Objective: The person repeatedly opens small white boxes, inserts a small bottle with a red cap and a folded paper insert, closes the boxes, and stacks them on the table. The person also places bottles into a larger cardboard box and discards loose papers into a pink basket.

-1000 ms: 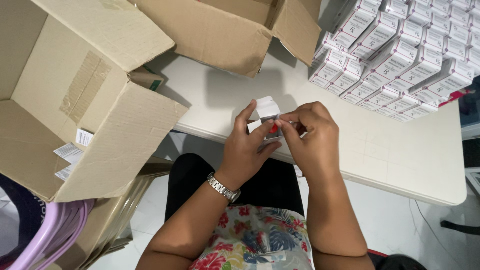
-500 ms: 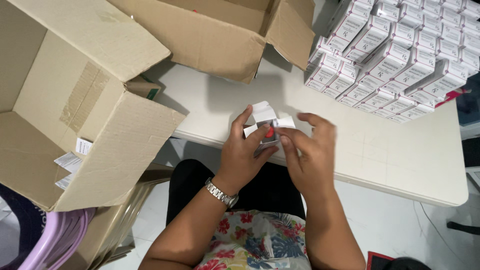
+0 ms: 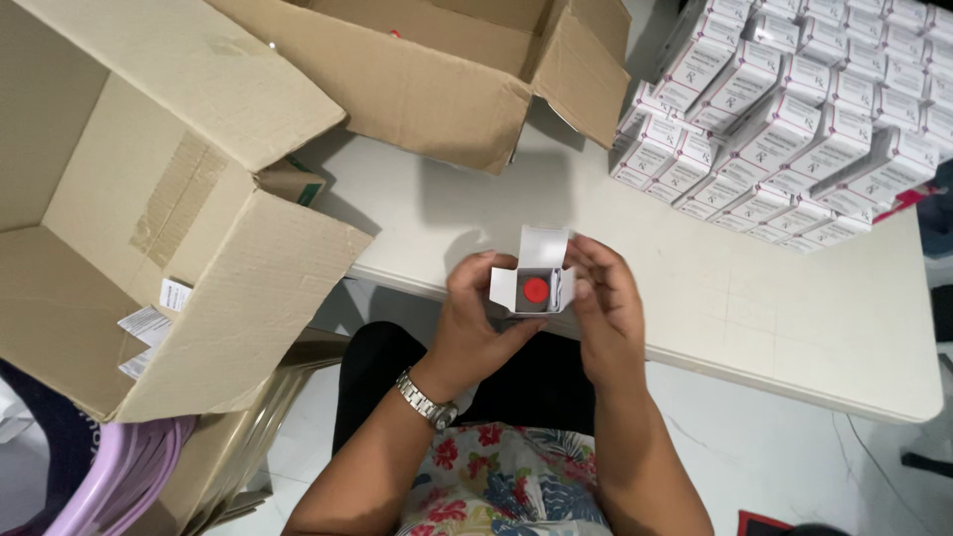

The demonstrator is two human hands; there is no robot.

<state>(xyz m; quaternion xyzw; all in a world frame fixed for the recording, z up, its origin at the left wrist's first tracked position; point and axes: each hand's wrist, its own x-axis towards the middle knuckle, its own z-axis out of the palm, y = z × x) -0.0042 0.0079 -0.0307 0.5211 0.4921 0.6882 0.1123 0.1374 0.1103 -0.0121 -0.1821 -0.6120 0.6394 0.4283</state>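
Both hands' fingers [image 3: 476,283] grasped a small carton [image 3: 531,283], flap open, red cap [image 3: 536,290] inside. Stacked cartons [image 3: 784,119] lay at two o'clock; an open box [image 3: 149,228] at nine.

Open cartons [image 3: 199,228] left, stacked packs [image 3: 794,129] right (probably on table [image 3: 754,318])
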